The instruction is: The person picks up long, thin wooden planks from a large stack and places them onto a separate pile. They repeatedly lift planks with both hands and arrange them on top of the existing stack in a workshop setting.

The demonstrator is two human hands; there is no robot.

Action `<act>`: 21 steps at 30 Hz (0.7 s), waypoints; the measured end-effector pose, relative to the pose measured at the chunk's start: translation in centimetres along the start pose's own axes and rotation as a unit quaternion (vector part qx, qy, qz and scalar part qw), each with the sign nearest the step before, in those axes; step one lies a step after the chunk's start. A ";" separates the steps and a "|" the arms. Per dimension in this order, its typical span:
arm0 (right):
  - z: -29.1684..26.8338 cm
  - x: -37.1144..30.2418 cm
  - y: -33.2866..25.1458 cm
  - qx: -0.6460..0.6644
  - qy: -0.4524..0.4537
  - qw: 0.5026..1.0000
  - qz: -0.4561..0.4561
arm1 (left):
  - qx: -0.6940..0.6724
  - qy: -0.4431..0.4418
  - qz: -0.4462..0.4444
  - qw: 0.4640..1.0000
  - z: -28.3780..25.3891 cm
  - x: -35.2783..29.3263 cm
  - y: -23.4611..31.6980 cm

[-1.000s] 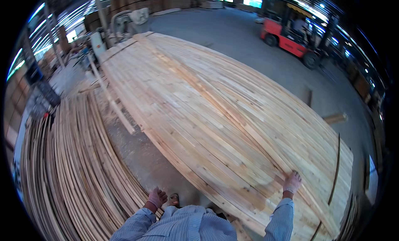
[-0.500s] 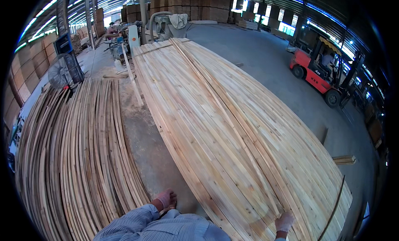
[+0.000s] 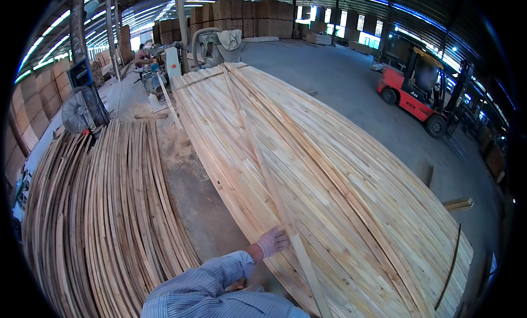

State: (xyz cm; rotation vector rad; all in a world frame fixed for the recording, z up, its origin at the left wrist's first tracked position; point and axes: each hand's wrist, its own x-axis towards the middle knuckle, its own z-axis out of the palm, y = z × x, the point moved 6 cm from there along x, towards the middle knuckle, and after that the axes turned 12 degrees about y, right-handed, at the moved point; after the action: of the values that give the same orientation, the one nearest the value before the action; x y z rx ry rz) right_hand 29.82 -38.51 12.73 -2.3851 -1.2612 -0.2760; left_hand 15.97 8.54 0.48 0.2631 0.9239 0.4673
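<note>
My left hand [image 3: 273, 241], in a pale glove, reaches over the near left part of a wide layer of light wood strips [image 3: 329, 241]. Its fingers are stretched out and meet the left edge of a loose wood strip [image 3: 267, 175]. That strip lies slantwise across the layer, from the far end down to the lower edge of the view. Another raised strip [image 3: 329, 178] runs lengthwise along the middle of the layer. My right hand is out of view.
To the left lies a stack of darker, rougher strips [image 3: 121, 208], with a floor fan [image 3: 82, 110] behind it. A person [image 3: 144, 55] is by machinery at the far left. A red forklift [image 3: 414, 98] stands at the right, near short timber pieces [image 3: 458, 204] on the floor.
The loose strip has shifted left from beside the middle raised strip. My left hand has moved right and forward to it; my right hand, earlier at its near end, has left the view.
</note>
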 end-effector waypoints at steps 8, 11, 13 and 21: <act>1.7 -2.1 -2.6 -0.051 -0.224 0.964 0.135 | -0.106 0.009 -0.016 0.994 1.4 1.2 2.9; 2.5 -0.9 -3.5 -0.040 -0.237 0.959 0.147 | -0.107 -0.030 -0.052 0.992 1.5 1.2 1.0; 3.5 0.0 -4.2 -0.029 -0.246 0.958 0.142 | -0.061 -0.011 -0.029 0.998 0.5 1.8 -1.0; 5.0 -2.6 -2.2 -0.049 -0.262 0.948 0.172 | 0.139 0.191 -0.040 0.971 1.1 -3.4 -7.9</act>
State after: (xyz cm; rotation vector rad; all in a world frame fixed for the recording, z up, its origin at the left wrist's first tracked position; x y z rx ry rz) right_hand 26.48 -37.07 7.98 -2.8174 -1.0116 0.4416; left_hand 17.25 0.00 0.23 0.3960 1.3763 0.3172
